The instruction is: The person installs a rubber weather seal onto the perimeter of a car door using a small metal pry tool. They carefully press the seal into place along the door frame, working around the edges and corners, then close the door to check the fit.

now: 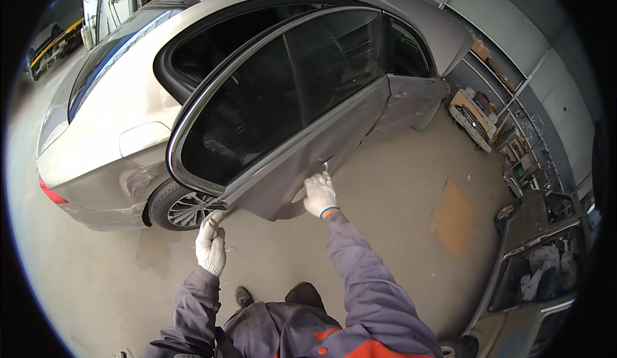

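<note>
A grey rear car door (283, 181) stands swung out from the car body, its dark window (270, 94) framed by bright trim. My right hand (319, 194), in a white knitted glove, has its fingers stretched against the outer panel, thumb apart, just below the door handle area (326, 164). My left hand (211, 245), gloved alike, reaches up with extended fingers to the door's rear edge, near the rear wheel (189, 210). Its fingertips meet or nearly meet that edge; contact is hard to tell. No tool shows in either hand.
The sedan's body (135, 107) has dull, sanded-looking patches. A flat brown sheet (452, 218) lies on the floor to the right. Another car (527, 229) stands at the lower right. Along the right wall are a loaded cart (473, 120) and shelves with parts.
</note>
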A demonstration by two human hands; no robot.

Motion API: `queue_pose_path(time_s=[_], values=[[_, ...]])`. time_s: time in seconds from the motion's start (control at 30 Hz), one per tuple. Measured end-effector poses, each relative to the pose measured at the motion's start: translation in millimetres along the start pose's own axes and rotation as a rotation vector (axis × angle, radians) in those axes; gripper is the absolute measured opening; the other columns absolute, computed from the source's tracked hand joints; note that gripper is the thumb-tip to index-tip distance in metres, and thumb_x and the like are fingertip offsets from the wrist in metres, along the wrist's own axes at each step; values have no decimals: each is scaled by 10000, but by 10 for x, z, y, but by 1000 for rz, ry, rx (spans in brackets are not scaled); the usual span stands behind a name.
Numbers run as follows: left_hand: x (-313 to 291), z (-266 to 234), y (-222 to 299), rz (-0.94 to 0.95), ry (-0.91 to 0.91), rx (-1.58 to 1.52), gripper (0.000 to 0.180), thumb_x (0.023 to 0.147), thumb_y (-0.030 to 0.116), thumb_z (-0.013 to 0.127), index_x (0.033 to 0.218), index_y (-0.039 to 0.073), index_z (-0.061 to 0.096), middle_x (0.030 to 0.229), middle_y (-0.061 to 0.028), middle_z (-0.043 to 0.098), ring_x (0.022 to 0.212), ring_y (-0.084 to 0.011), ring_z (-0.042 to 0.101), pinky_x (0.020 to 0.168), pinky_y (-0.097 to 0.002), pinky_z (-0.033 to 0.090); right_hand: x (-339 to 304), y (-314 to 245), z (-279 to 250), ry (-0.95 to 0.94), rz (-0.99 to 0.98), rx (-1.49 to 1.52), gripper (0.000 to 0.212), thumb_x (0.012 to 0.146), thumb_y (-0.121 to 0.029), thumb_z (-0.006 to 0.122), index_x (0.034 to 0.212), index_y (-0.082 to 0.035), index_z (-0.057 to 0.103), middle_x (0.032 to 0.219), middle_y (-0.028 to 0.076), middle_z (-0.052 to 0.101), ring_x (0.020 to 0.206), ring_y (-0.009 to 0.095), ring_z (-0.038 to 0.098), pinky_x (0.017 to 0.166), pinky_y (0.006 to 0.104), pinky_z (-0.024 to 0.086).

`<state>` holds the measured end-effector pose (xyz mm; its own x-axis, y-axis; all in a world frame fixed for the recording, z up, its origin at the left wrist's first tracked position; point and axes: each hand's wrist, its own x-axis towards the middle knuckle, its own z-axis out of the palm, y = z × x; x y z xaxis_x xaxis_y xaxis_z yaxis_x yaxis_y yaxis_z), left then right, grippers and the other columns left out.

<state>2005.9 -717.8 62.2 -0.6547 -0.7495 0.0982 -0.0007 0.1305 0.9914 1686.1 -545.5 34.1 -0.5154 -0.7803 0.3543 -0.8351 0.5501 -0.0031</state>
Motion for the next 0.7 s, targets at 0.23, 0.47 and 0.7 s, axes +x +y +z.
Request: queue_pose_path(time_s=[0.23, 0.47, 0.7], values=[[424, 571, 380, 35, 190, 117, 326, 959, -47, 528, 1273, -40, 616, 1109, -93, 679, 996, -150, 617, 970, -296, 475, 34, 62, -40, 127, -41, 190, 394, 726, -77, 671, 1118, -62, 634, 1148, 120, 634, 1226, 301, 541, 1173, 503, 325], [851, 470, -33, -73, 442, -91, 155, 966, 100, 573, 1064, 62, 686, 811, 29, 618, 555, -26, 397, 490, -208, 272, 747, -405, -214, 381, -279, 524, 644, 880, -398, 652, 1383, -6, 564, 1470, 182, 515, 1410, 333, 435, 1229, 531, 258], [893, 691, 212, -150, 675, -35, 147, 946, 152, 578, 1022, 63, 667, 672, 49, 463, 479, -34, 351, 407, -221, 248, 1265, 310, 247, 440, -367, 514, 622, 857, -360, 661, 1367, -16, 569, 1454, 184, 529, 1414, 367, 420, 1211, 570, 249]])
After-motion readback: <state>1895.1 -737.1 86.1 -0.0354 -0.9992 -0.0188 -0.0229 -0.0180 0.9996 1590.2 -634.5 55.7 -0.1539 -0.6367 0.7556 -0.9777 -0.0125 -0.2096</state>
